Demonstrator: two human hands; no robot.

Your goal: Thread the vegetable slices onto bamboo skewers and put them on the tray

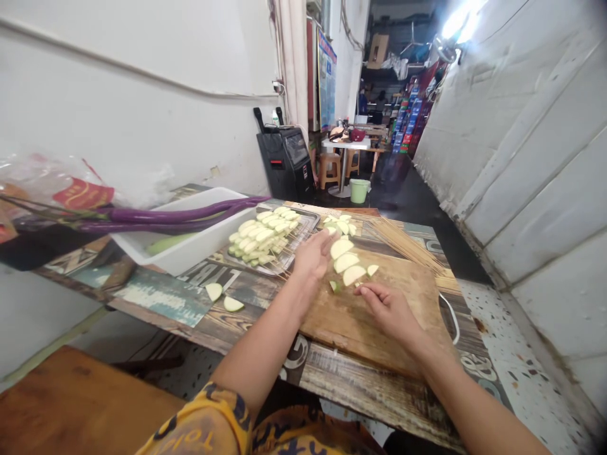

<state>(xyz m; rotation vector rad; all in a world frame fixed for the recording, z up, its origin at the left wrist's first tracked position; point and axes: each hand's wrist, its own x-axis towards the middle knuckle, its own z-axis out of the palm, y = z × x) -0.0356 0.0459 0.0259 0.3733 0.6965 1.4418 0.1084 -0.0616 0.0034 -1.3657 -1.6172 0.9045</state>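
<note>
Three pale slices [346, 261] lie in a short row on a wooden cutting board [370, 328], near its far edge. They look like cut pieces of a green-skinned vegetable.

The left hand [313, 254] is at 9 o'clock from the slices. Its fingers are stretched out and its grip is open, with nothing in it. The fingertips come right up to the top slice. I cannot tell if they touch it.

The right hand [389, 309] is at 5 o'clock from the slices, palm down on the board. Its fingers are bent a little and point at the bottom slice, just beside it. I cannot tell if its grip has hold of anything.

Two small bits [373, 270] of the vegetable lie close to the row, one on each side.

At 12 o'clock from the slices sits a small heap of more slices [342, 224]. At 2 o'clock lies a big bunch of thin wooden sticks [410, 245], spread along the board's edge.

At 10 o'clock is a metal tray [310, 216] full of slices on sticks [263, 237]. Past it stands a white tub [199, 249], and long purple eggplants [180, 215] rest across the tub's top.

The board sits on a painted surface [165, 294]. Two loose slices [222, 297] lie on it at 8 o'clock from the board. A plastic bag [71, 183] is far off at 9 o'clock.

Far behind stand a black machine [287, 161] and a green bucket [359, 190].
</note>
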